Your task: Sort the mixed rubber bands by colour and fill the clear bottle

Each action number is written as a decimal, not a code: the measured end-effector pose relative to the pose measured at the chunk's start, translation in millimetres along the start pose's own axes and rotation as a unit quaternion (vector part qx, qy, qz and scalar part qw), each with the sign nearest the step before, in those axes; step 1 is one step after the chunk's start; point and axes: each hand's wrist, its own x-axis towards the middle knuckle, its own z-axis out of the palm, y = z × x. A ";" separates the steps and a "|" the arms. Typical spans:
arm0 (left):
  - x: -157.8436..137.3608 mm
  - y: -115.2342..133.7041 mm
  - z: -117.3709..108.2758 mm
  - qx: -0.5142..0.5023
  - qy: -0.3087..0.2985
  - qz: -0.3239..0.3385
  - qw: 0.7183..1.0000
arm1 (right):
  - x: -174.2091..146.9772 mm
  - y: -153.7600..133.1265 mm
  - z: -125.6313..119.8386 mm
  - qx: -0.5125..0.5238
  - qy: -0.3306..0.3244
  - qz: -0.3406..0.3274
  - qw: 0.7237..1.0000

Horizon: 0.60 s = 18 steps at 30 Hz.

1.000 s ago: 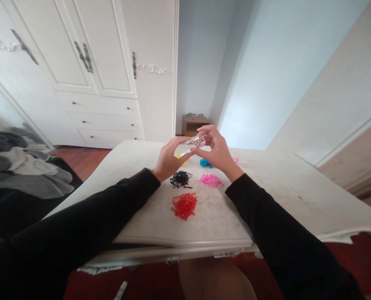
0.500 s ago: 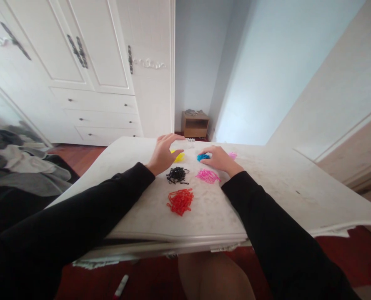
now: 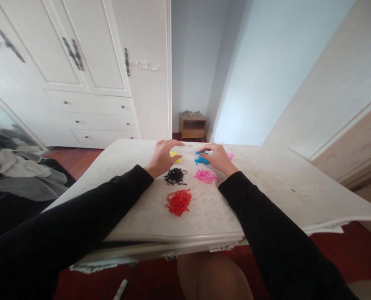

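Small loops resembling rubber bands lie in separate coloured piles on the white table (image 3: 135, 227). My left hand (image 3: 162, 157) rests beside the yellow pile (image 3: 176, 157), partly covering it, with thumb and fingers apart. My right hand (image 3: 219, 158) pinches at the blue rubber bands (image 3: 201, 158), fingertips closed over the pile's top. Nearer to me are a black pile (image 3: 175, 176), a pink pile (image 3: 206, 176) and a red pile (image 3: 179, 203). Another pink pile (image 3: 230, 156) shows partly behind my right hand. A faint transparent object (image 3: 189, 146) sits between the hands.
A white wardrobe (image 3: 104, 62) with drawers stands at the back left. Beyond the table is a small wooden cabinet (image 3: 193, 127). Clothes (image 3: 23, 173) are heaped at the left. A white marker-like stick (image 3: 120, 289) lies on the red floor below the table.
My right fingertips have drawn together and lifted slightly at the blue pile, which now looks looser and more spread. My left hand stays nearly still. The view has shifted a little.
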 end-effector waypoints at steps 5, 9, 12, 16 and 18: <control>-0.2 0.0 0.5 -0.001 -0.014 -0.004 1.000 | -0.5 -5.2 1.0 0.069 0.011 0.030 0.997; -0.8 1.5 0.8 -0.005 -0.022 -0.002 1.000 | -1.8 -15.0 4.3 0.071 0.013 0.017 0.997; -1.3 3.0 1.1 -0.006 -0.023 0.001 1.000 | -2.9 -21.2 6.2 0.075 0.017 0.008 0.997; -1.5 5.8 0.9 -0.009 -0.024 0.002 1.000 | -3.7 -26.4 7.7 0.105 0.036 -0.005 0.994; -1.5 7.6 0.5 -0.012 -0.021 0.004 1.000 | -3.7 -28.5 8.4 0.119 0.042 -0.006 0.992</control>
